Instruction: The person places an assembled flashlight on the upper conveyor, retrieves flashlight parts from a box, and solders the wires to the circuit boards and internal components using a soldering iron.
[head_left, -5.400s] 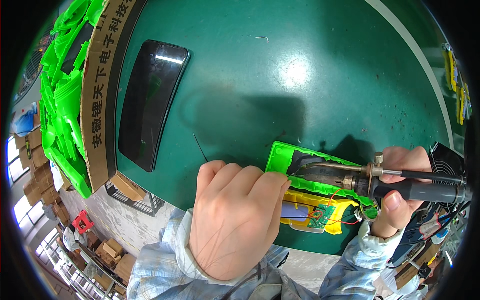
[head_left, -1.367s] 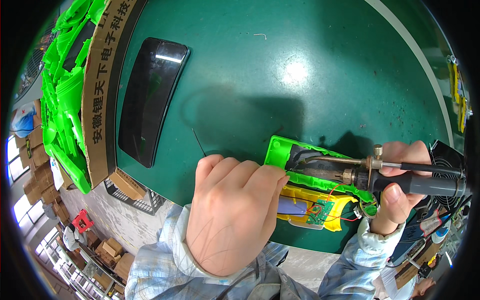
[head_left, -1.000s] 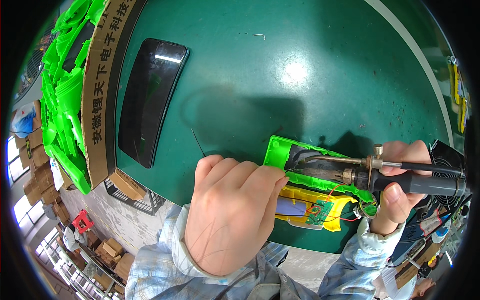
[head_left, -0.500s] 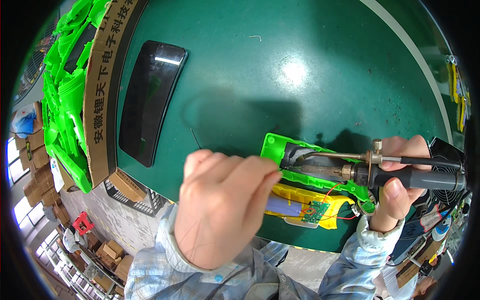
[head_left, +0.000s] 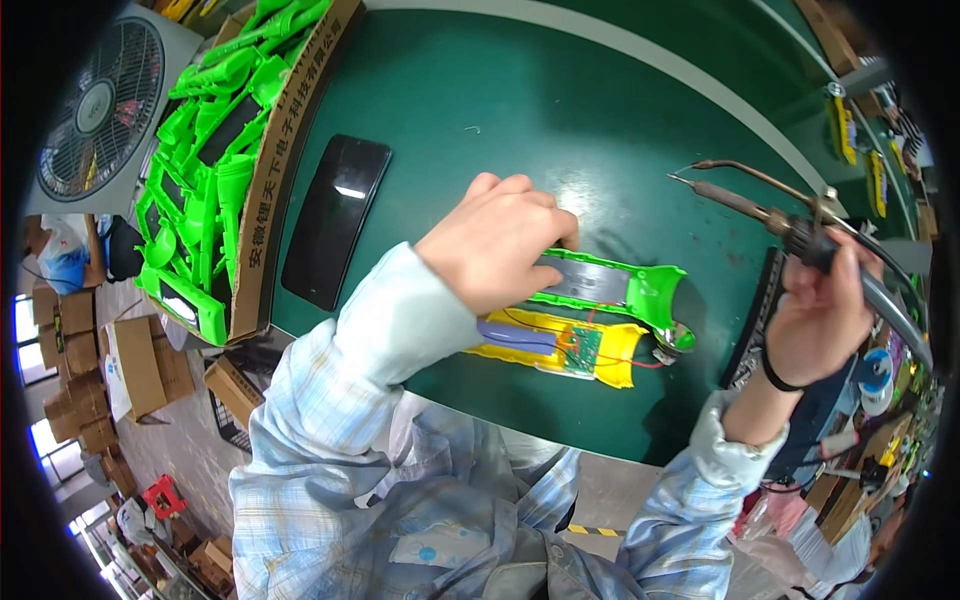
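Note:
My right hand (head_left: 825,300) is closed round the handle of a soldering iron (head_left: 745,205), which has a thin metal feed tube (head_left: 770,182) fixed alongside. The iron is raised to the right, its tip pointing left, apart from the workpiece. My left hand (head_left: 505,245) pinches the left end of a green plastic shell half (head_left: 655,290), which has a dark panel (head_left: 590,282) inside; the fingers hide that end. Close below lies a yellow shell half (head_left: 622,372) with a purple cylindrical battery (head_left: 520,338) and a green circuit board (head_left: 582,350). Thin red and black wires join the halves.
A black phone (head_left: 335,222) lies on the green table (head_left: 450,75) left of my hand. Beyond it stands a cardboard box (head_left: 285,150) heaped with green plastic shells (head_left: 215,200). A grey fan (head_left: 100,105) stands at far left. The iron's cable (head_left: 905,325) runs down the right side.
The soldering iron has lifted from over the green shell, moving right and away. My left hand has shifted to the shell's left end. The whole view has shifted too.

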